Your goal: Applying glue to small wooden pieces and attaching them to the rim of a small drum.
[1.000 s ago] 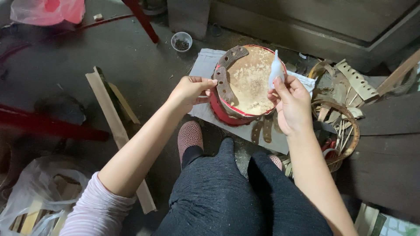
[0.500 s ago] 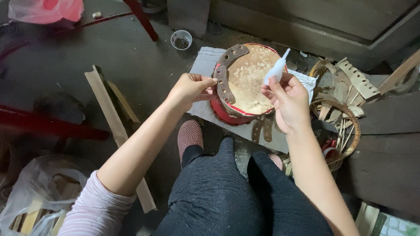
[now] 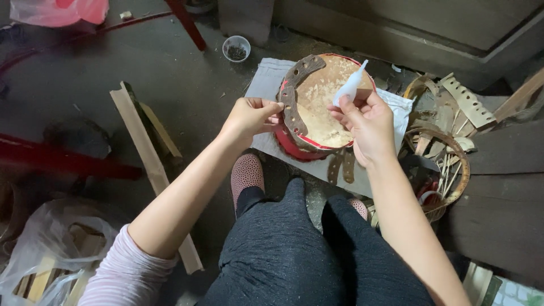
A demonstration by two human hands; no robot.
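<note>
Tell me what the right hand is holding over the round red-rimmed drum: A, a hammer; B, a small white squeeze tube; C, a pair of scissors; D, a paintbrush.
B: the right hand has its grip on a small white squeeze tube, nozzle up, above the round red-rimmed drum.

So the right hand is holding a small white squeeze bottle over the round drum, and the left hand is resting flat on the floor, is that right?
Not quite. The head view shows the left hand off the floor, pinching the curved brown perforated strip at the rim of the round drum. The rest stands: the right hand holds a small white squeeze bottle over the drum.
</note>
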